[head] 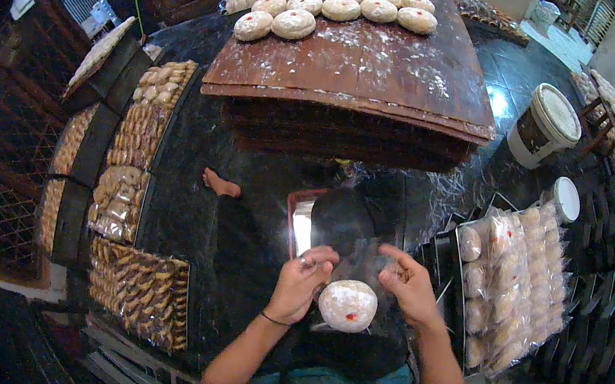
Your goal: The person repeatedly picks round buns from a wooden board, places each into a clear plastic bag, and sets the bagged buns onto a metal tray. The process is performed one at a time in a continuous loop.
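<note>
A round powdered doughnut (pixel 348 306) with a red dot lies between my hands, close to my lap, seemingly on a clear plastic bag. My left hand (pixel 308 278) is at its left, thumb and fingers pinched together, apparently on the thin edge of a clear plastic bag (pixel 357 261). On the other side my right hand (pixel 406 282) is raised with thumb and forefinger apart. The clear film is hard to make out against the dark background. Several more powdered doughnuts (pixel 341 8) sit in rows on the far part of a flour-dusted wooden board (pixel 356 77).
To the right, a metal tray (pixel 459 303) holds bagged doughnuts (pixel 513 275). Behind it stand a white bucket (pixel 542 129) and stacked dark racks (pixel 606 246). Trays of packed pastries (pixel 137 292) line the left. A bare foot (pixel 220 183) rests on the dark floor.
</note>
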`<state>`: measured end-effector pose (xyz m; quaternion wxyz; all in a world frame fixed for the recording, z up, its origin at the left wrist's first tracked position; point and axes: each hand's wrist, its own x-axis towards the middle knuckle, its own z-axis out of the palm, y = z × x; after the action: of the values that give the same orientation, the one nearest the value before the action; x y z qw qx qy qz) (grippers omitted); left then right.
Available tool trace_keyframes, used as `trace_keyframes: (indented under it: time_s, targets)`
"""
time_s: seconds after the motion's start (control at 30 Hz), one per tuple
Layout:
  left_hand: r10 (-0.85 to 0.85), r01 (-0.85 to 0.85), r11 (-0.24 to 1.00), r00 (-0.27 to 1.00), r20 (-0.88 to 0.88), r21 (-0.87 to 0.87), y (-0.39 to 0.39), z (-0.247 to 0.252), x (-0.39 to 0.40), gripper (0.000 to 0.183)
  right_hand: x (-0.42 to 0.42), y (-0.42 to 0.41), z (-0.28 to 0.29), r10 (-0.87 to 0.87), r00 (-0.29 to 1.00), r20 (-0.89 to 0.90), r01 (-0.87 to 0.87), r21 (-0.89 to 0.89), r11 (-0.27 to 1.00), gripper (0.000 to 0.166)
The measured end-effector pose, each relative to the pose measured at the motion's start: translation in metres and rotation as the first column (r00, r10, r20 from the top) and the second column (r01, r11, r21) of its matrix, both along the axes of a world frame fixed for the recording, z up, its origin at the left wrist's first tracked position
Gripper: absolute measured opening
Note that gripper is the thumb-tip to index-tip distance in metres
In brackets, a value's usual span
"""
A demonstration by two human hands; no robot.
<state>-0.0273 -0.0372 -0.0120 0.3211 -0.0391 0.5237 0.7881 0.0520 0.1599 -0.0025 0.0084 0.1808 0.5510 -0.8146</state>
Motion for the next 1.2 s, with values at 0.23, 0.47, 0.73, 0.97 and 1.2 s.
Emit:
trace_keyframes:
  time_s: [0.23,0.47,0.73,0.97,1.2]
  targets:
    - [0.089,-0.215,0.966,0.8,-0.594,-0.144,-0.004,0.049,0.008,0.006,0.012,0.009,0.053,0.047,0.975,-0.217,0.098,0.611,0.785,0.016]
    - [0.289,-0.465,0.873,0.736,-0.612,-0.147,0.01,0.021,0.031,0.028,0.021,-0.028,0.015,-0.14,0.907,-0.396,0.419,0.829,0.37,0.013]
    - [0.416,-0.415,0.901,0.909,-0.02,-0.125,0.0,-0.018,0.06,0.011,0.052,-0.05,-0.028,-0.209,0.942,-0.264,0.337,0.74,0.582,0.01]
    - [0.098,-0.101,0.994,0.992,0.078,0.036,-0.007,-0.009,0.057,0.019,0.056,0.001,-0.032,0.085,0.974,-0.209,-0.069,0.086,0.994,0.061]
    - [-0.408,0.407,0.848,0.91,-0.072,0.34,0.036,0.044,0.076,0.043,0.036,-0.013,0.031,-0.427,0.773,-0.469,-0.102,-0.757,0.646,0.091]
